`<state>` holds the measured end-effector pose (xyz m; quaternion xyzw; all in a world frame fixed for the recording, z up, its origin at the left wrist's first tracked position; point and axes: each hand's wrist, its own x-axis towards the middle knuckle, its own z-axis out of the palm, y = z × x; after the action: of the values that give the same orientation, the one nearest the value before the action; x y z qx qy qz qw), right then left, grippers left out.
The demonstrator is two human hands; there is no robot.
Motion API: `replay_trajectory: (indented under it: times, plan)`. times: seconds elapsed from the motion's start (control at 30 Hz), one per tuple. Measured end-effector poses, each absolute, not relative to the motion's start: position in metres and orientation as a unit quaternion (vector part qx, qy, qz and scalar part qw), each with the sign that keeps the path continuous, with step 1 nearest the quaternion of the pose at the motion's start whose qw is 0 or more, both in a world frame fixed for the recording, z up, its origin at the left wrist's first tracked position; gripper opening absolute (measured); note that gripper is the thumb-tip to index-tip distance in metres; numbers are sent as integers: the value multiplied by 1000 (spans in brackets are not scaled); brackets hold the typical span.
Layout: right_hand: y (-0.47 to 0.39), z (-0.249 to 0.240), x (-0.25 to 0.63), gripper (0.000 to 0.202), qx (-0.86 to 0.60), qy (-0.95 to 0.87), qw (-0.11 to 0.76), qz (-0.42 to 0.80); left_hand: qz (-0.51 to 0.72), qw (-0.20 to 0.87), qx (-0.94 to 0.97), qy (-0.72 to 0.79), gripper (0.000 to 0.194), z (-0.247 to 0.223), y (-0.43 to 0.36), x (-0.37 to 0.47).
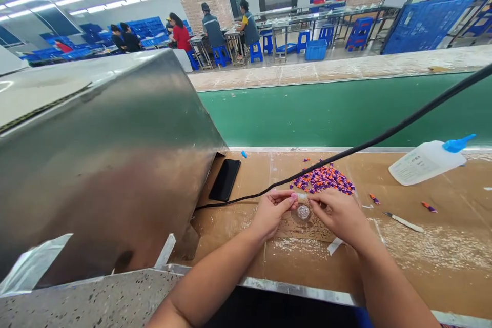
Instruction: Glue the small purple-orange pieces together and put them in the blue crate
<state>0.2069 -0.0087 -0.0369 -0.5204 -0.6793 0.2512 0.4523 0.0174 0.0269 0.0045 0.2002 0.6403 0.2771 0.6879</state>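
Nearest to my view are the left forearm (219,271) and right forearm (388,277), crossing the metal front edge (300,292) on the near side of the clear round dish (303,212). At the dish's far side, my left hand (272,210) and right hand (340,212) are narrowed to their fingertips about a small pale piece (302,196); from back here I can't tell which of them grips it. Just beyond the dish sits the heap of purple-and-orange bits (326,179), leaving me little forward room, and the green wall (326,118) bounds things farther back. Left of the dish I have the phone (225,180), then the steel box (115,179) closing that side. The black cable (369,142) slants across beyond the dish. My room is widest right of the dish, where the cardboard (407,197) runs past the pale-handled knife (407,223) and, farther off, the bottle (428,164).
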Motion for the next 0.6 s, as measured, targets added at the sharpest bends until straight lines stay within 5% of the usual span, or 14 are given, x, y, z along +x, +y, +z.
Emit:
replay_trajectory:
  times: [0.33,0.6]
  plan:
    - [-18,-31,180,17,-568,-492,498,432,304,648,246,654,69,-6,9,8]
    - [-19,-25,166,13,-550,-581,510,315,338,689,190,612,66,4,8,9]
